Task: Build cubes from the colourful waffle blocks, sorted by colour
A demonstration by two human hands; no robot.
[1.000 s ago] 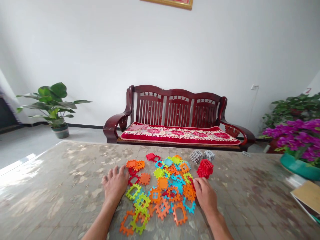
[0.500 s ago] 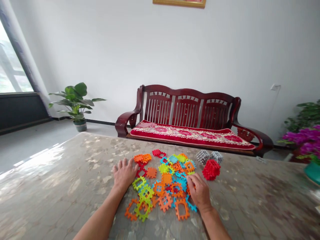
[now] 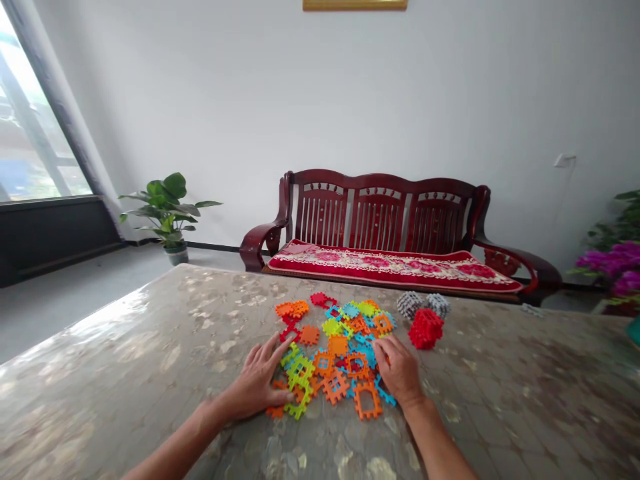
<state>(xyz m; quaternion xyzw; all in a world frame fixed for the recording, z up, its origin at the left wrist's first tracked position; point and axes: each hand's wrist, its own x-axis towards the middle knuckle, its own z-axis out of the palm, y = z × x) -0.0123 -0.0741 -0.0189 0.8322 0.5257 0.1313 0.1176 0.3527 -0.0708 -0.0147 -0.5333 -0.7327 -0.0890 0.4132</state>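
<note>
A pile of flat plastic interlocking building pieces in orange, lime green, blue and red lies on the table. Against the pile's left side rests my left hand, open, with thumb and fingers spread around the lime green pieces. Its thumb reaches over the lower green and orange pieces. On the pile's right edge, beside the blue pieces, lies my right hand, its fingers slightly bent and its fingertips on the pieces. An orange frame piece sits at the near edge of the pile.
Right of the pile stand a red block cluster and two grey ones. A wooden bench with a red patterned cushion is behind the table. Potted plants flank it; purple flowers are at far right.
My left hand has moved down along the pile's left side, its thumb now spread over the near pieces. The right hand stays at the right edge. The view has shifted slightly.
</note>
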